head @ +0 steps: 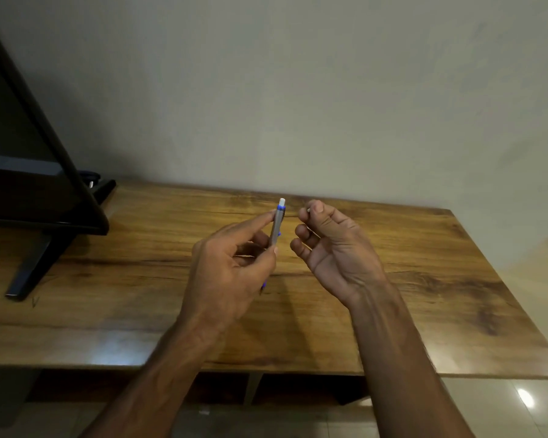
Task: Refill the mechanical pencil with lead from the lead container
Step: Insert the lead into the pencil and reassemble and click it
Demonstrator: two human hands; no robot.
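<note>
Aloft, left hand (pixel 231 263) gripping pencil (pixel 277 222), right hand (pixel 336 248) pinching white bit (pixel 308 210)

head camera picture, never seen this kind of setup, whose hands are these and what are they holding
There is no machine here. A person wears one camera on the head, looking forward and down at their own bare hands. The left hand holds a grey and blue pencil, white end up. The right hand pinches a pale bit between thumb and forefinger; it is too small to name. Both hands hover over a wooden table. At the left a dark screen stands on its foot, with a plain wall behind. No lead container shows.
</note>
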